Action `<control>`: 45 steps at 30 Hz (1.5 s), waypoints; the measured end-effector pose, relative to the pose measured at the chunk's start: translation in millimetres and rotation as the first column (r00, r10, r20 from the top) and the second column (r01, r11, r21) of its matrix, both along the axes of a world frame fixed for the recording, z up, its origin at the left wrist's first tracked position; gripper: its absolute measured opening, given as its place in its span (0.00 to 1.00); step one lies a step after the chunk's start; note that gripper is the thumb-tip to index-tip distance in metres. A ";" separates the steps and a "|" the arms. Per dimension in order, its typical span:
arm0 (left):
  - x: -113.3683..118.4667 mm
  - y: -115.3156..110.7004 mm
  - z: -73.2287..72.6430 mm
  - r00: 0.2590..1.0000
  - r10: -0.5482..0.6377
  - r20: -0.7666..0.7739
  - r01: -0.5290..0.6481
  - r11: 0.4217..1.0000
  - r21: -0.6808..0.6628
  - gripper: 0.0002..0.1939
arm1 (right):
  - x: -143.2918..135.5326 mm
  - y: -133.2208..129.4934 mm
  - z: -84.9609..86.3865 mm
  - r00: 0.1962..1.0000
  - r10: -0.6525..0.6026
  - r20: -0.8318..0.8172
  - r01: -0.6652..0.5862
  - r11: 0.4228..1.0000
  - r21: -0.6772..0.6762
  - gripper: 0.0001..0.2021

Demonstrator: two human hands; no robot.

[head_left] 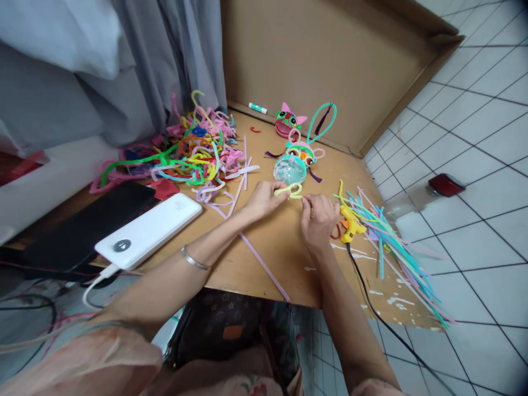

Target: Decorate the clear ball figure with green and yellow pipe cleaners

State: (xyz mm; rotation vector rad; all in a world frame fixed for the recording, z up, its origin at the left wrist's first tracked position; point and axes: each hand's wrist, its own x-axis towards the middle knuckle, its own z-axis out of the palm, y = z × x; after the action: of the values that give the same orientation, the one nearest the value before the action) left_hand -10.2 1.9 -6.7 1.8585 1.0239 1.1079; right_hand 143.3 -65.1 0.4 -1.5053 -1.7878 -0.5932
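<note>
The left hand (265,199) has a narrow grip on one end of a bent yellow pipe cleaner (295,190), and the right hand (320,218) pinches its other end, just in front of the clear ball (290,171) on the table (284,247). To the right of this ball lie a yellow glue gun (351,224) and a bundle of straight pipe cleaners (398,256); to its left is a tangled colourful pile (193,148), and behind it stands a small pink toy head (285,122).

Brown tabletop (289,247) bears tangled pipe cleaners (198,144); yellow glue gun (350,224); small tube (258,108).
</note>
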 end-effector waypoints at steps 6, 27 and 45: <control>-2.5 -3.9 -0.8 0.936 -0.095 -0.337 0.142 0.983 0.117 0.08 | 6.8 1.9 5.0 0.994 0.101 0.029 -0.095 0.979 -0.179 0.12; 5.9 -5.4 2.9 0.936 -0.205 0.285 0.255 0.955 -0.151 0.17 | 19.6 17.4 -1.3 0.483 0.221 -0.847 -0.665 0.722 -0.191 0.10; 3.7 -4.1 2.0 0.929 -0.211 0.302 0.296 0.916 -0.271 0.17 | -2.4 9.2 -9.6 0.411 0.148 -0.899 -0.582 0.802 -0.134 0.16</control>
State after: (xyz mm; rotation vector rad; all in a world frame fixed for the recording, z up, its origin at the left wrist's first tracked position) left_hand -6.5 -2.3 -4.7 1.4899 0.7258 0.9454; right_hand 140.9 -55.9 -9.2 -1.2017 -1.3388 0.7887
